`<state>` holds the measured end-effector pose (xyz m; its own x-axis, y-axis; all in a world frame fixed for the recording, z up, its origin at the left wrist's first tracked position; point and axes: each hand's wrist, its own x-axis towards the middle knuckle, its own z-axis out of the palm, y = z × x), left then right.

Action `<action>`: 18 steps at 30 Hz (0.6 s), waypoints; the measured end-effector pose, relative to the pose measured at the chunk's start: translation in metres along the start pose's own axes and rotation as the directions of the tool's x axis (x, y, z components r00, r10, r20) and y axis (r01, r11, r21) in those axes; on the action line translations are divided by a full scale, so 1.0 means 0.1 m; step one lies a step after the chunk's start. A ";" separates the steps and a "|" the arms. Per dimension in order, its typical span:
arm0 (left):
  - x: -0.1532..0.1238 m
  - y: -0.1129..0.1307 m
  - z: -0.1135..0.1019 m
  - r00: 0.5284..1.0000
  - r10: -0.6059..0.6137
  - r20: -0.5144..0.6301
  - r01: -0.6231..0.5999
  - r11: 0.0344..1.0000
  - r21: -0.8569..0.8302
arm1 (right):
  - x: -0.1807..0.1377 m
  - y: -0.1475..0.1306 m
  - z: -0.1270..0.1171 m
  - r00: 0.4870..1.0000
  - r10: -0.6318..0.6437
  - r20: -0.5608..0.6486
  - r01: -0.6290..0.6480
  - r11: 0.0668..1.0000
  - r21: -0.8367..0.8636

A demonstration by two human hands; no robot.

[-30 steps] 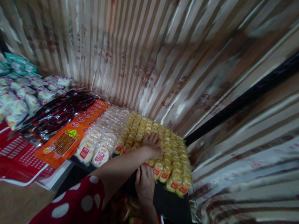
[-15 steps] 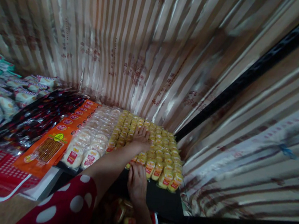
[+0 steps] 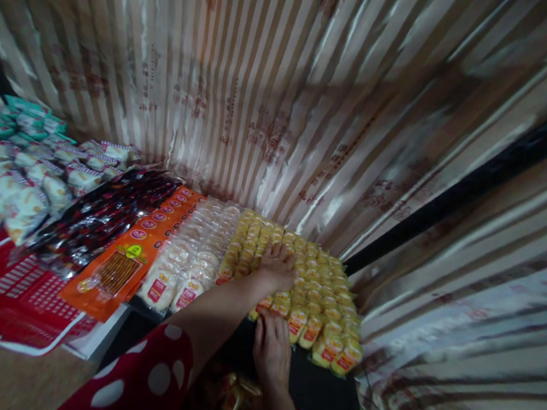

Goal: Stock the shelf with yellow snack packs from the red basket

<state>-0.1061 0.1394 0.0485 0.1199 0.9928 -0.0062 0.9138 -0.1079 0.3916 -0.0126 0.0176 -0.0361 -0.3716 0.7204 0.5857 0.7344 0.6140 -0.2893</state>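
Observation:
My left hand (image 3: 278,265) lies flat, fingers spread, on top of the rows of small yellow wrapped snack cakes (image 3: 328,285). Its forearm leaves a red sleeve with white dots (image 3: 158,375) and crosses over the shelf. Lower down, my right hand (image 3: 274,352) rests at the front edge of the same rows, its fingers stretched against the front packets and slightly bent. Under that hand shows the black shelf board (image 3: 307,384). Part of the front row is hidden behind my forearm and hands.
Left of the cakes lie white round crackers (image 3: 179,266), an orange snack bag (image 3: 108,271), dark red packets (image 3: 105,216) and white bags (image 3: 23,195). A red basket (image 3: 33,308) stands below. Shiny striped sheeting (image 3: 269,83) hangs behind; a black post (image 3: 458,182) slants at right.
The whole view has swung left, so everything sits farther right and more of the white bags and red basket shows. Both hands stay at the yellow cakes.

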 end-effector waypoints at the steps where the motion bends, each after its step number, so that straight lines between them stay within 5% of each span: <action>1: -0.01 0.00 -0.01 1.000 0.006 -0.011 -0.006 1.000 -0.010 | 0.00 0.00 0.00 1.000 -0.002 -0.002 0.002 1.000 -0.005; 6: -0.05 0.08 -0.03 0.992 0.081 -0.096 -0.087 0.995 -0.057 | 0.01 -0.02 0.00 1.000 -0.015 0.002 0.015 1.000 -0.013; 14: -0.12 -0.11 0.06 0.994 0.103 0.033 -0.105 0.993 0.051 | 0.02 -0.06 -0.02 1.000 -0.010 0.020 0.011 0.999 -0.034; 18: -0.13 0.05 0.07 0.996 0.086 -0.018 -0.085 0.996 0.038 | 0.02 -0.06 -0.01 1.000 -0.013 0.013 0.014 0.997 -0.071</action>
<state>-0.1004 0.1258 0.0444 0.1913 0.9805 0.0438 0.9145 -0.1943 0.3550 -0.0174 0.0147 -0.0330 -0.3887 0.7162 0.5797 0.7674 0.5999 -0.2265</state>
